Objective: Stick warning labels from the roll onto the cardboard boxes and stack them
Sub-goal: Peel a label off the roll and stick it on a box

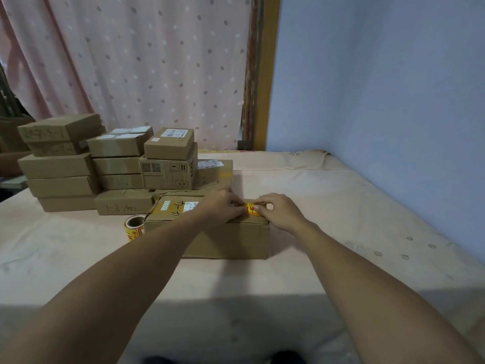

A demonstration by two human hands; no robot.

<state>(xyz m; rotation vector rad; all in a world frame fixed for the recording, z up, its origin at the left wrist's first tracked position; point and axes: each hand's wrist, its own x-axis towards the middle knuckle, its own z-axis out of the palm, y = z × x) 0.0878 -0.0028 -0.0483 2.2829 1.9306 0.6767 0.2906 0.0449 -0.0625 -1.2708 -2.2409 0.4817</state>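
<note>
- Both bare forearms reach from the near edge toward the cardboard box (231, 240) on the pale sheet (341, 206).
- At the right end of that box's top, the left hand (223, 206) and right hand (280, 211) each pinch an edge of a yellow warning label (250, 208) with curled fingers.
- Just left of the box sits the label roll (134, 227).
- Behind the box and to its left stand stacked cardboard boxes (115, 166).
</note>
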